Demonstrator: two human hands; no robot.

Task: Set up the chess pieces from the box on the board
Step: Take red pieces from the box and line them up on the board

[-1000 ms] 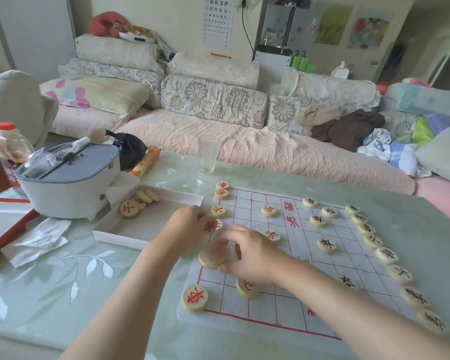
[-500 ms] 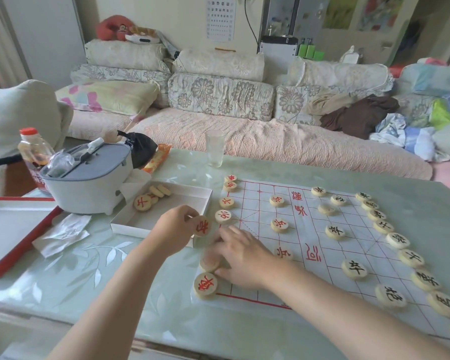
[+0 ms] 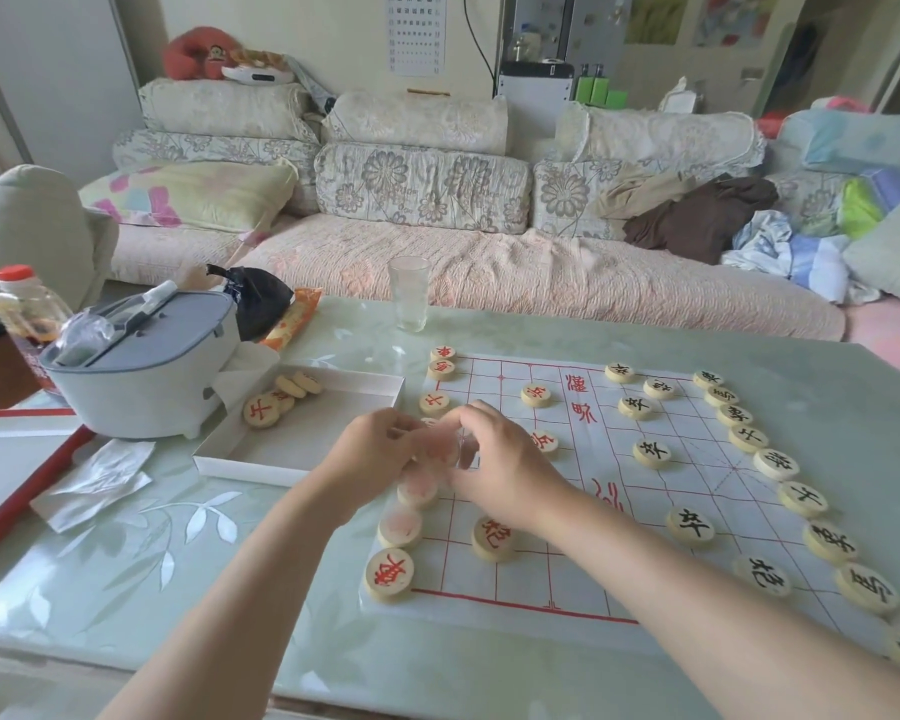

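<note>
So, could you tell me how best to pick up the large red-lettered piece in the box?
Pinch the piece by its rim from above, probably thumb on the near edge: it is a low disc, face up in the box corner, other pieces crowding its far side.

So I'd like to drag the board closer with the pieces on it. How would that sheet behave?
Probably floppy: the board looks like a thin sheet with faint fold lines, lying flat. It would likely slide easily on the glossy table top, but may buckle and shift the round pieces.
</note>
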